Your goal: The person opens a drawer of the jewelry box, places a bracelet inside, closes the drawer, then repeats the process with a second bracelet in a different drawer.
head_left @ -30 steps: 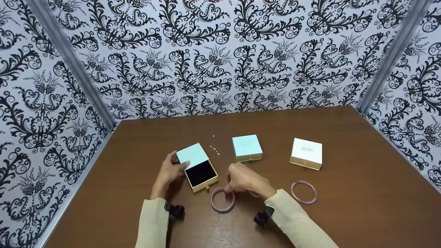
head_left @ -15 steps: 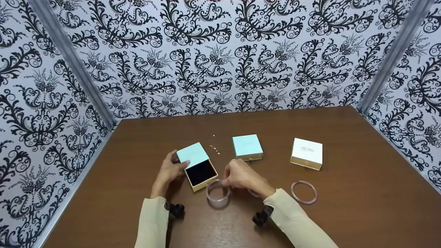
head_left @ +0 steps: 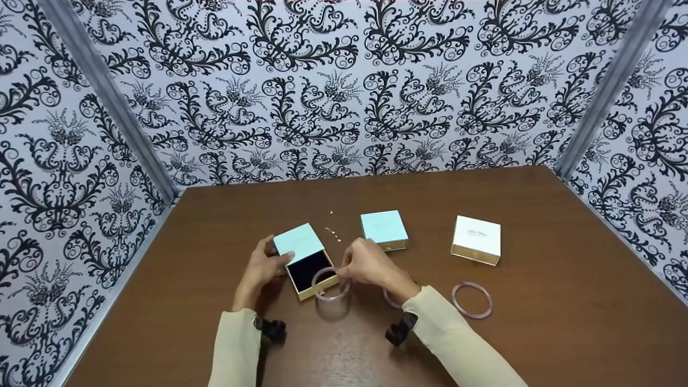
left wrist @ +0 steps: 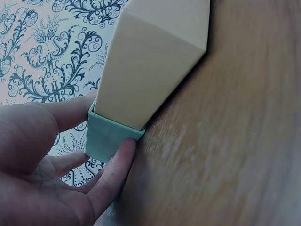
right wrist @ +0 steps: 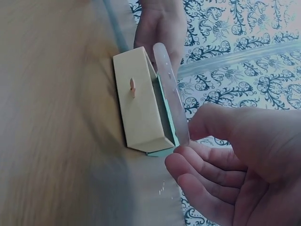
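My left hand (head_left: 264,266) grips the turquoise sleeve (head_left: 298,242) of a small gift box on the table. Its cream drawer (head_left: 304,295) is pulled out toward me, showing a black lining with nothing on it. In the left wrist view, fingers and thumb hold the sleeve (left wrist: 110,139) from two sides. My right hand (head_left: 371,263) pinches a pale purple bangle (head_left: 329,299) by its right side. The bangle is raised off the table and overlaps the drawer's front corner. From the right wrist, the bangle (right wrist: 172,94) shows edge-on beside the drawer's open top.
A second turquoise box (head_left: 384,226) stands behind my right hand, and a white box (head_left: 477,236) farther right. One bangle (head_left: 490,303) lies at the right; another (head_left: 391,301) is partly hidden under my right wrist. Small pale bits (head_left: 334,233) lie between the turquoise boxes.
My right hand has lifted the bangle from the table and carried it left and away from me to the drawer. My left hand and the box stay in place.
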The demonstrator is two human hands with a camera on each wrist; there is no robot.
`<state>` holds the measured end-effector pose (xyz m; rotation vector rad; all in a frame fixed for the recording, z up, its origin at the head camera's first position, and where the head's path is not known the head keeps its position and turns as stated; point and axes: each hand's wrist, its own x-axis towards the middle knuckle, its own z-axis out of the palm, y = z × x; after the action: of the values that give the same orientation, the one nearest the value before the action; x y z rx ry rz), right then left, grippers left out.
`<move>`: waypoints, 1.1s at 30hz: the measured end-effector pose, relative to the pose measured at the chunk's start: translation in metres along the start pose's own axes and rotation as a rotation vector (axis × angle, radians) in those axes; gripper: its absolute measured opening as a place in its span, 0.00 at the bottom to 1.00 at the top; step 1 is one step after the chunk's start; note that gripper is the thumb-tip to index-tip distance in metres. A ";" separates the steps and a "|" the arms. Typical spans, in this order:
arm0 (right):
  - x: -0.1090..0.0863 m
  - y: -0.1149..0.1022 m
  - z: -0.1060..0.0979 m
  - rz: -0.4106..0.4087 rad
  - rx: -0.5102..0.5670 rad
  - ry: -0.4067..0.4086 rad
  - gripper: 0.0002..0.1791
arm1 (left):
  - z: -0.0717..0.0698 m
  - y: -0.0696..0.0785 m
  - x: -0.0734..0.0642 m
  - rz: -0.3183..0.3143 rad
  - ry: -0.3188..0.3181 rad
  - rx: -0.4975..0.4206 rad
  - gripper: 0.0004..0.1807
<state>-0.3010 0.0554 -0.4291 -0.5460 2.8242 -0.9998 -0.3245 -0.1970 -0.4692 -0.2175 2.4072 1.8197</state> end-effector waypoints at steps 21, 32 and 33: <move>0.028 -0.019 0.015 0.054 -0.027 0.106 0.19 | 0.001 -0.001 0.000 0.019 0.016 -0.015 0.45; 0.037 -0.025 0.024 0.094 -0.088 0.124 0.28 | 0.000 -0.001 0.000 0.026 0.016 -0.009 0.45; 0.038 -0.025 0.025 0.095 -0.091 0.128 0.29 | -0.001 -0.001 0.000 0.027 0.015 -0.014 0.45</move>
<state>-0.3235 0.0087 -0.4320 -0.3649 2.9885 -0.9240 -0.3248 -0.1978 -0.4700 -0.2016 2.4195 1.8528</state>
